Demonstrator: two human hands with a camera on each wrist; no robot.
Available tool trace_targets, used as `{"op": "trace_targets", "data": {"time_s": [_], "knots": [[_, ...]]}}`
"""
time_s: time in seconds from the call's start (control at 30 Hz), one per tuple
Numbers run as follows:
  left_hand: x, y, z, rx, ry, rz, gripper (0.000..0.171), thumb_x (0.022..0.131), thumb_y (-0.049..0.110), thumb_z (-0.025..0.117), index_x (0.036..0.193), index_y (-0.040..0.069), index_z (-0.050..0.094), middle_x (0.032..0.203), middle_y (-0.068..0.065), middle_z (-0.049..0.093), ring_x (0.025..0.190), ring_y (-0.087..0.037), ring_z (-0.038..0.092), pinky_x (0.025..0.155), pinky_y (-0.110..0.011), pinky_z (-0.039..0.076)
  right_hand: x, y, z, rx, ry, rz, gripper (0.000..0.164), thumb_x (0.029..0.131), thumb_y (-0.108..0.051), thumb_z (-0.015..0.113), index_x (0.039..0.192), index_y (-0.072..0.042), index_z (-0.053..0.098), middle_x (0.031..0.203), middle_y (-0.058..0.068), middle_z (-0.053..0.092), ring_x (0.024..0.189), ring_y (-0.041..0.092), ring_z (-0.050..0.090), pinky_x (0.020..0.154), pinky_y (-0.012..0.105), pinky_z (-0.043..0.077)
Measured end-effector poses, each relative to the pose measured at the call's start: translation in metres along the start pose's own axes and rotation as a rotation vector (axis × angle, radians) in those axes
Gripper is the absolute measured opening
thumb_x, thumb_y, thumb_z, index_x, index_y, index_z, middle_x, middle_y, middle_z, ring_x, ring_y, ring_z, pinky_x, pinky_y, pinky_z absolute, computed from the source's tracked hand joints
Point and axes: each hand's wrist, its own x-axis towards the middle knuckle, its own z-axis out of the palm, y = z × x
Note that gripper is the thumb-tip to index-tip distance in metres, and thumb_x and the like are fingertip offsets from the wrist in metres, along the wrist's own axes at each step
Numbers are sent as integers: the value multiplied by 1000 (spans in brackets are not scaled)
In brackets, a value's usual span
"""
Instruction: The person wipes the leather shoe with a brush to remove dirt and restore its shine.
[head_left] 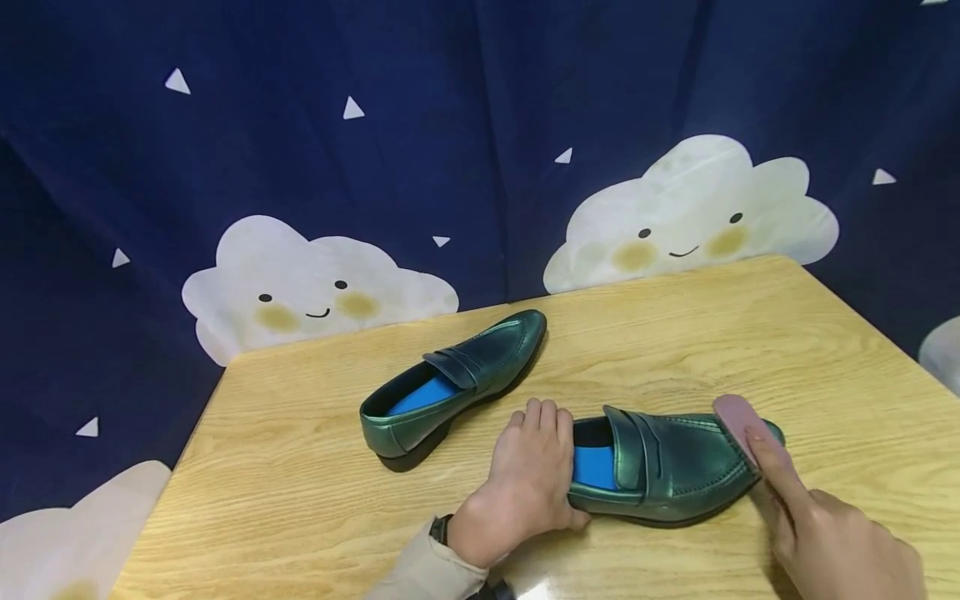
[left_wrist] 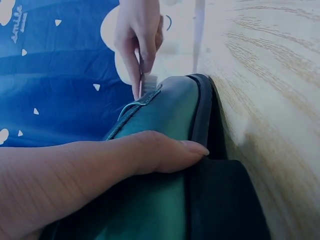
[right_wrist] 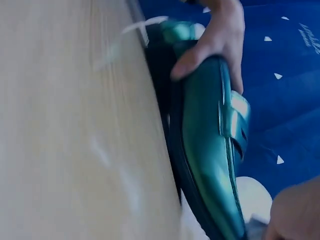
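A dark green penny loafer [head_left: 693, 454] with a blue insole stands on the wooden table, its toe to the right. Around its heel my left hand [head_left: 532, 471] grips the shoe; in the left wrist view the thumb [left_wrist: 160, 152] lies along the side, near the sole. My right hand [head_left: 843, 533] holds a brush with a pink back [head_left: 738, 421], index finger stretched along it. Pale bristles [left_wrist: 149, 84] meet the top of the toe in the left wrist view. In the right wrist view the right hand [right_wrist: 297, 210] shows only at the lower corner.
The matching green loafer [head_left: 450, 383] sits farther back and to the left, toe pointing away to the right. Behind the wooden table [head_left: 300, 483] hangs a dark blue curtain [head_left: 420, 150] with smiling clouds and small white triangles.
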Motion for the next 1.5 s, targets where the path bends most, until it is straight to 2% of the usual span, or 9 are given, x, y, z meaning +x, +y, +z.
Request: {"op": "trace_targets", "data": {"time_s": [0.1, 0.2, 0.33, 0.67, 0.83, 1.03, 1.17, 1.33, 1.5], "knots": [[0, 1, 0, -4, -6, 2, 104, 59, 90, 53, 127, 12, 41, 106, -2, 44, 97, -16, 40, 84, -23, 41, 9, -1, -6, -26, -93, 30, 75, 95, -15, 53, 155, -29, 10, 52, -1, 42, 41, 21, 43, 38, 39, 30], [1, 2, 1, 0, -7, 1, 103, 59, 90, 54, 126, 13, 41, 107, -2, 44, 96, -16, 40, 84, -23, 41, 13, -7, -3, -16, -191, -54, 80, 93, -11, 52, 155, -27, 4, 53, -1, 41, 43, 18, 42, 40, 37, 32], [1, 2, 1, 4, -3, -7, 103, 58, 90, 54, 126, 13, 42, 106, -1, 44, 96, -15, 40, 83, -23, 40, 14, -14, 4, 82, -247, -163, 75, 92, -7, 55, 155, -23, 16, 52, -3, 35, 46, 13, 34, 47, 31, 31], [1, 1, -1, 6, 24, -13, 103, 59, 90, 54, 125, 13, 42, 106, -2, 44, 96, -16, 40, 82, -23, 40, 13, -22, -5, -67, -58, -109, 95, 80, 0, 55, 154, -34, 6, 48, -2, 28, 40, 15, 27, 39, 30, 22], [1, 0, -1, 11, -5, -17, 104, 59, 91, 53, 128, 13, 41, 108, -2, 44, 97, -16, 41, 84, -23, 41, 19, -18, 0, 1, -163, -189, 83, 86, -3, 59, 155, -24, 18, 51, -2, 32, 44, 14, 31, 44, 31, 28], [0, 0, 0, 9, -15, -6, 105, 60, 91, 51, 128, 12, 41, 107, -2, 44, 96, -16, 40, 84, -23, 41, 30, -8, 0, 261, -347, -130, 48, 99, -11, 49, 146, -12, 40, 72, 8, 57, 59, 13, 44, 57, 26, 35], [-1, -3, 2, -7, -7, -7, 105, 59, 91, 52, 128, 12, 41, 109, -3, 45, 99, -16, 41, 87, -23, 42, 28, -10, -5, 127, -316, -70, 54, 97, -13, 47, 150, -21, 35, 60, 4, 45, 55, 18, 42, 51, 34, 34], [-1, -3, 3, -33, 9, -7, 104, 59, 90, 54, 127, 12, 42, 109, -3, 45, 98, -16, 41, 85, -23, 42, 12, -20, -10, -48, -120, -54, 79, 88, -9, 50, 154, -36, 15, 46, -1, 32, 40, 18, 31, 37, 33, 24], [0, -1, 2, -27, 28, -9, 103, 58, 90, 55, 125, 12, 43, 106, -3, 45, 95, -16, 41, 82, -23, 42, 14, -18, -8, 17, -244, -104, 75, 91, -9, 51, 155, -27, 16, 50, -1, 35, 45, 16, 35, 43, 33, 30]]}}
